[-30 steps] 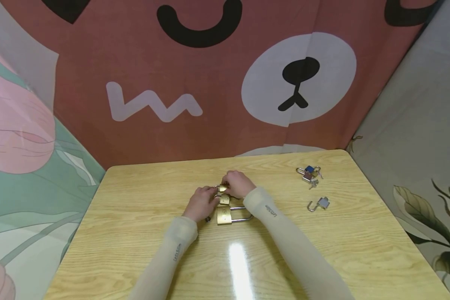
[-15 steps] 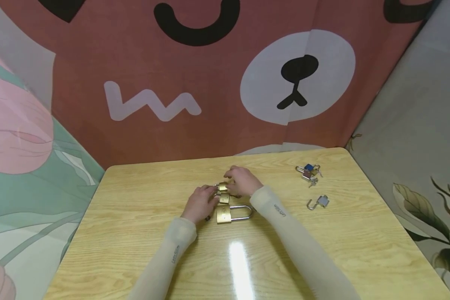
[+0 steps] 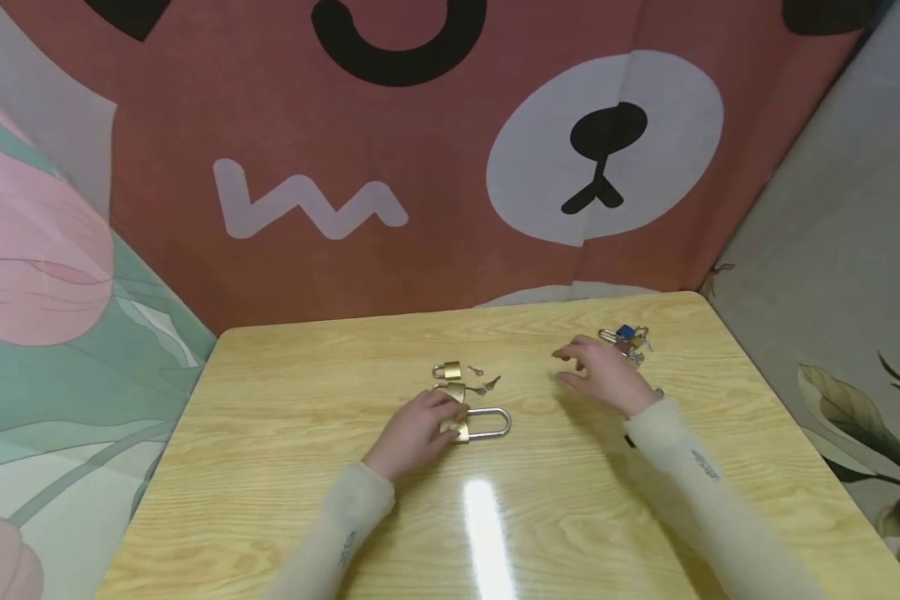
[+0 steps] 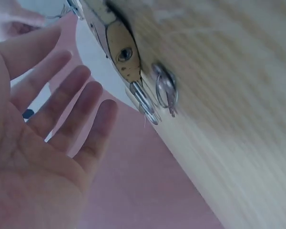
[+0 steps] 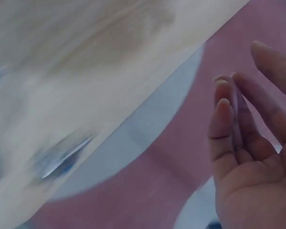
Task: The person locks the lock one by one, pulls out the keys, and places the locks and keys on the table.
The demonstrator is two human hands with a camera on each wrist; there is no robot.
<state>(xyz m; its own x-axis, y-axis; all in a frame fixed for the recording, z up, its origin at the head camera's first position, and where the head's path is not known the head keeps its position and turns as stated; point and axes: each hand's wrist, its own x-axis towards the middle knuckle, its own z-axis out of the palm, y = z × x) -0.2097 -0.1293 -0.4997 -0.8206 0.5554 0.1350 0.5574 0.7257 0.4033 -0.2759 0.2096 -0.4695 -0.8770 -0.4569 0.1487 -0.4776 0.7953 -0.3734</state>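
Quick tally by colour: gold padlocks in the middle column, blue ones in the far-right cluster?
Gold padlocks: 3
Blue padlock: 1
Total: 4

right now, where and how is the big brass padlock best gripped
Likely best by the rounded end of its long shackle, the right hand coming from the right: the big brass padlock lies flat with its shackle pointing right, uncovered, while the left hand partly covers the other end.
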